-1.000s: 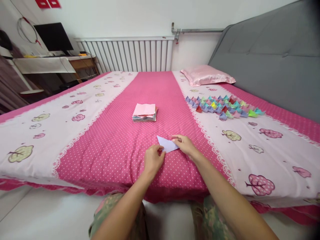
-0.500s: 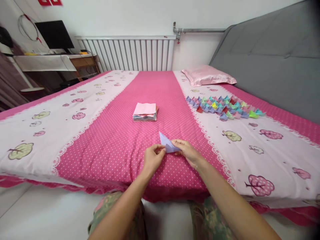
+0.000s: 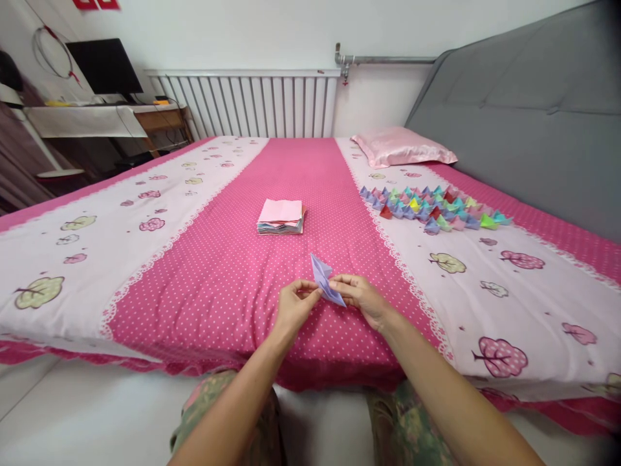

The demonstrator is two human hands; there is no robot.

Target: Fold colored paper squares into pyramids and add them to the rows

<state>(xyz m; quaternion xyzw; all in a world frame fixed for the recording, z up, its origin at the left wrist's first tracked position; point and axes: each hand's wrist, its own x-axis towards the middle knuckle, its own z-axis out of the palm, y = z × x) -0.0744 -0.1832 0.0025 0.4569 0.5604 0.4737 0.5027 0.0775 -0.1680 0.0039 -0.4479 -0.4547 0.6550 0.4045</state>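
Note:
Between my two hands, just above the pink bedspread (image 3: 233, 272), is a purple folded paper boat (image 3: 322, 274), tilted with one pointed end up to the left and the other down to the right. My left hand (image 3: 297, 304) pinches its left side between thumb and fingers. From the right, my right hand (image 3: 359, 298) grips its other side, fingers closed on the paper. Beyond my hands lies a stack of square paper sheets (image 3: 280, 212), a pink one on top. Rows of small folded paper boats (image 3: 436, 208) in many colours stand to the right.
A pink pillow (image 3: 400, 146) lies at the far right of the bed, by the grey headboard (image 3: 524, 103). Behind the bed is a white radiator (image 3: 247, 103). A desk with a black monitor (image 3: 104, 68) stands at the far left. The bed's near edge runs above my knees.
The purple paper has turned between my fingers: its right end now points downward and its folds have spread, showing a boat shape. Both hands keep their hold with little shift.

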